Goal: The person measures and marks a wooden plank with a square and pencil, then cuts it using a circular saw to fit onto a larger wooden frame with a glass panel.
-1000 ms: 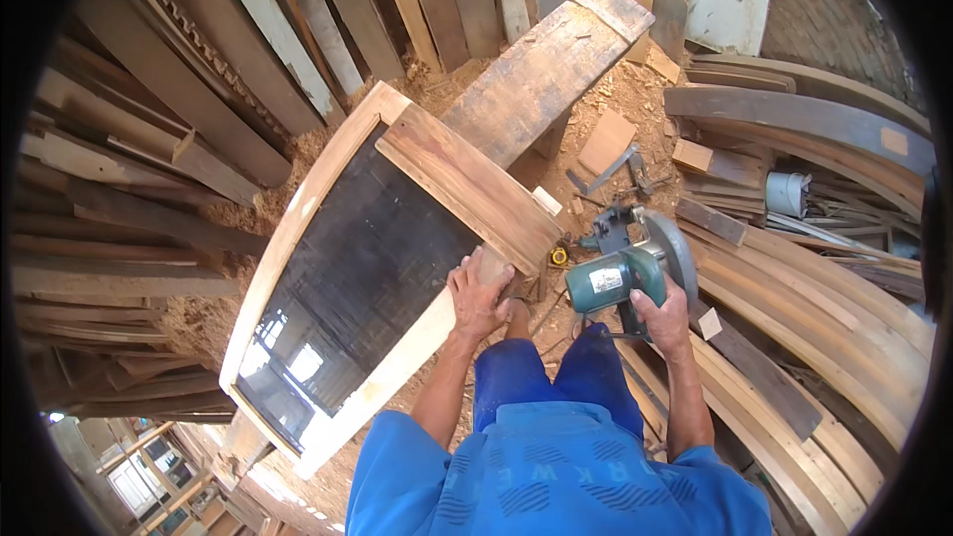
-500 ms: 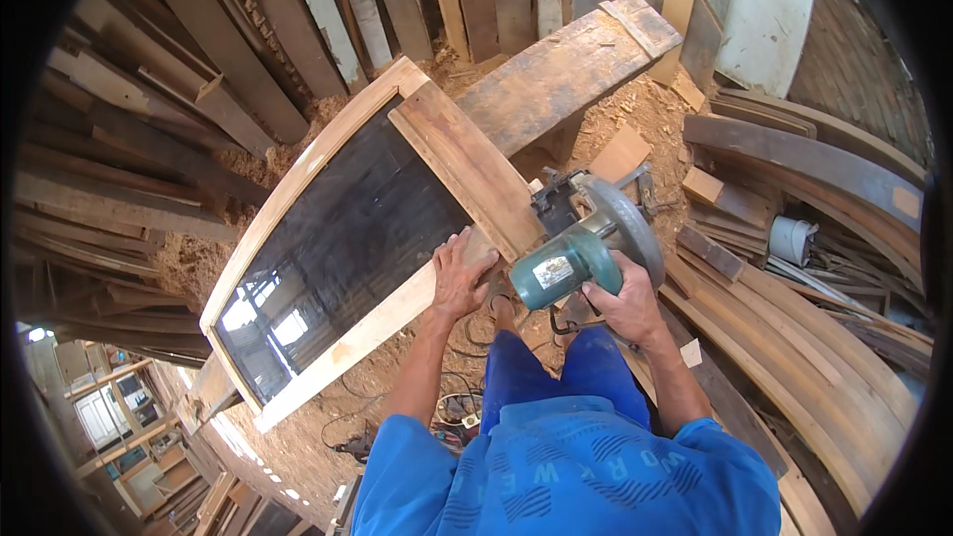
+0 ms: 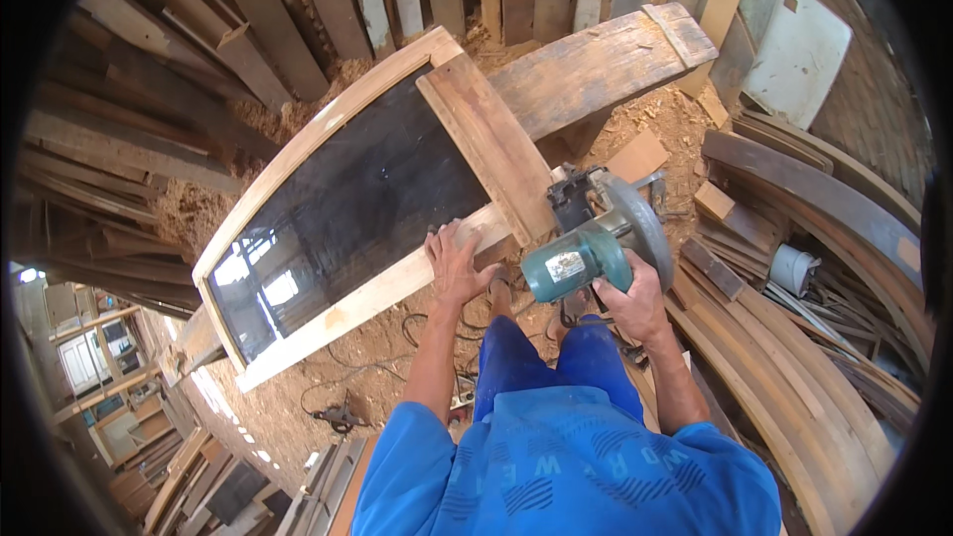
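Note:
A green circular saw (image 3: 576, 264) with a grey blade guard sits at the right end of a wood-framed panel (image 3: 338, 313) with dark, glossy glass. Wrapped round its rear handle is my right hand (image 3: 635, 303). My left hand (image 3: 457, 266) lies on the near rail of that frame, fingers stretched across it and thumb apart, left of the saw. Between the glass and the saw, a wooden board (image 3: 486, 149) lies across the frame, its near end beside the saw's base. The blade is hidden by the guard.
Under the frame a worn plank bench (image 3: 606, 65) extends to the far right. Long boards (image 3: 338, 0) stand behind it; curved timbers (image 3: 784, 357) are stacked at right. Sawdust (image 3: 650, 104) covers the ground. A cord (image 3: 407, 328) and a dark tool (image 3: 340, 417) lie near my feet.
The view has shifted, so the frame and bench appear higher and farther right. My left hand rests slightly farther left along the near rail. My right hand still grips the saw.

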{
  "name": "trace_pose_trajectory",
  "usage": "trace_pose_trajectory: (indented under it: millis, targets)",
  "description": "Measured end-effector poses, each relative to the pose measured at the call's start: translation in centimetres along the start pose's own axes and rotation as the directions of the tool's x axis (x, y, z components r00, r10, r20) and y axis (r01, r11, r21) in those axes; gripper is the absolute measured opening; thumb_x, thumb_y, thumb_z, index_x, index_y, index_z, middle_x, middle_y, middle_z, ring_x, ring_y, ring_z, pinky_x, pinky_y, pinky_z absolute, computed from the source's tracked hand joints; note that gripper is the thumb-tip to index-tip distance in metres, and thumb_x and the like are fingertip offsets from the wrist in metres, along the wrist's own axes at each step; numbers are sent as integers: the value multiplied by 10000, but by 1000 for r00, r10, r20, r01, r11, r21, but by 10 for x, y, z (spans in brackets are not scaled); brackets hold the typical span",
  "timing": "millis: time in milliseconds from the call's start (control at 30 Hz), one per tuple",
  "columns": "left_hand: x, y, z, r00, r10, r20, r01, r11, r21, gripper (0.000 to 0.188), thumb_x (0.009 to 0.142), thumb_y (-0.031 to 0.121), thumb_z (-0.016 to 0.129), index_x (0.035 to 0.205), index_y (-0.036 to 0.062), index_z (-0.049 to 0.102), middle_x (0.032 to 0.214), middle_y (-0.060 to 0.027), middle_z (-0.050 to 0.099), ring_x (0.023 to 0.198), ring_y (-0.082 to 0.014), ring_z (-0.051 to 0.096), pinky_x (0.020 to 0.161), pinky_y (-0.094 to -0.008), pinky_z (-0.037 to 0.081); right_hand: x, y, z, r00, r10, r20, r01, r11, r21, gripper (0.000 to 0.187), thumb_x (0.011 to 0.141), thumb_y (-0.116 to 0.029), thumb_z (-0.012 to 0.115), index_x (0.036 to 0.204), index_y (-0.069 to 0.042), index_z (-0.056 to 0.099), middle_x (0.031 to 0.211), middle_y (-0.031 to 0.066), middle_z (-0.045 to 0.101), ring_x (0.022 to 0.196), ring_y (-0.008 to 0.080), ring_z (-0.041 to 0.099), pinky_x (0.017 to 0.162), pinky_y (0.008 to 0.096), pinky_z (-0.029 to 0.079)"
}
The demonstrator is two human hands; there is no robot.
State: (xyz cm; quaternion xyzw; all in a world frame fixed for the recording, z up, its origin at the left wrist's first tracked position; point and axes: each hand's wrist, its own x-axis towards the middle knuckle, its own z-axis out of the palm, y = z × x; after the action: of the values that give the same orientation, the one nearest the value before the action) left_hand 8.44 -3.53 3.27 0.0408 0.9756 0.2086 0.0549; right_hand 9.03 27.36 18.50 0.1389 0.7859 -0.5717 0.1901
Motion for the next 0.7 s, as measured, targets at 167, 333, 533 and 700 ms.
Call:
trace_pose_trajectory:
  millis: [167, 333, 533, 700]
  targets:
    - [0, -3, -1, 1000, 6, -15, -6, 1000, -5, 792, 607, 354, 927, 1342, 248, 651, 1491, -180, 423, 1378, -440, 336, 1186, -596, 244, -6, -3, 5, 999, -35, 29, 34, 999, 31, 259, 853, -87, 720, 1080, 18, 651, 877, 60, 651, 812, 135, 602, 765, 319, 517]
    - [3, -3, -2, 998, 44, -40, -45, 998, -43, 780, 595, 329, 926, 1325, 240, 668, 1469, -189, 433, 1312, -416, 375, 1124, -543, 304, -5, 21, 17, 997, -48, 54, 46, 999, 22, 264, 853, -120, 728, 1069, 15, 657, 873, 111, 680, 802, 180, 642, 772, 359, 533]
    - [1, -3, -3, 999, 34, -40, -36, 997, -65, 769, 585, 328, 928, 1307, 230, 680, 1450, -191, 445, 1304, -417, 379, 1115, -538, 309, -9, 20, 28, 996, -53, 69, 56, 998, -42, 262, 851, -134, 739, 1046, 18, 652, 854, 135, 693, 759, 202, 657, 743, 369, 540]
    - [2, -1, -5, 999, 29, -43, -33, 996, -79, 768, 581, 324, 932, 1301, 224, 683, 1442, -193, 450, 1303, -418, 379, 1118, -541, 302, -10, 10, 36, 995, -2, 104, -2, 999, 32, 235, 866, -108, 726, 1051, 16, 652, 836, 85, 667, 769, 156, 653, 719, 353, 543]
